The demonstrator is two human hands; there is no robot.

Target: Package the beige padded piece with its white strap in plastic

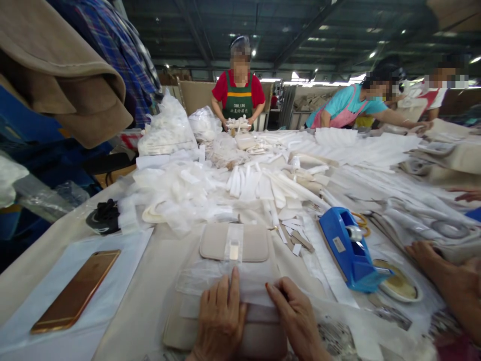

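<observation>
A beige bag (259, 337) lies flat in front of me. Its flap (214, 244) is at the far end, with a strip of clear film over the clasp (234, 250). A thin translucent wrapping sheet (195, 280) covers the middle of the bag. Resting on that sheet is my left hand (221, 313), open, its fingers stretched towards the clasp. On the bag's right side, my right hand (296, 313) has its thumb and fingers closed on the sheet's edge. The bag's near end is partly hidden by my hands.
A blue tape dispenser (347, 250) stands at the right, near a tape roll (400, 286). At left, a phone (77, 291) lies on white paper (124, 281). White wrapping (176, 185) is heaped beyond. Another person's hand (443, 276) reaches in from the right; co-workers stand across the table.
</observation>
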